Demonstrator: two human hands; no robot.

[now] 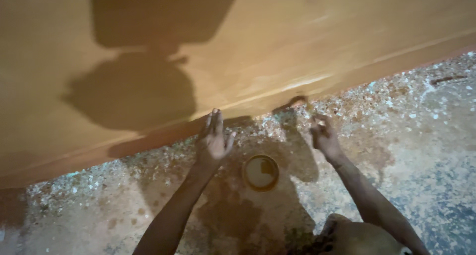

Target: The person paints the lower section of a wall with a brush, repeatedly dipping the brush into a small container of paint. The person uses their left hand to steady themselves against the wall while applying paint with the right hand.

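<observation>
My left hand (pixel 213 138) is flat with fingers together, its fingertips against the lower edge of a large tan wooden panel (pixel 277 41). To the right, my right hand (pixel 323 136) is closed around a thin curved tool or brush (pixel 296 102) whose tip touches the panel's bottom edge; what the tool is stays unclear. A small round open tin (pixel 261 172) of pale liquid sits on the floor between my two forearms.
The speckled concrete floor (pixel 421 136) is stained brown around the tin. The panel leans across the whole upper view, with a dark shadow (pixel 139 86) of a head on it. My knee (pixel 357 237) shows at the bottom edge.
</observation>
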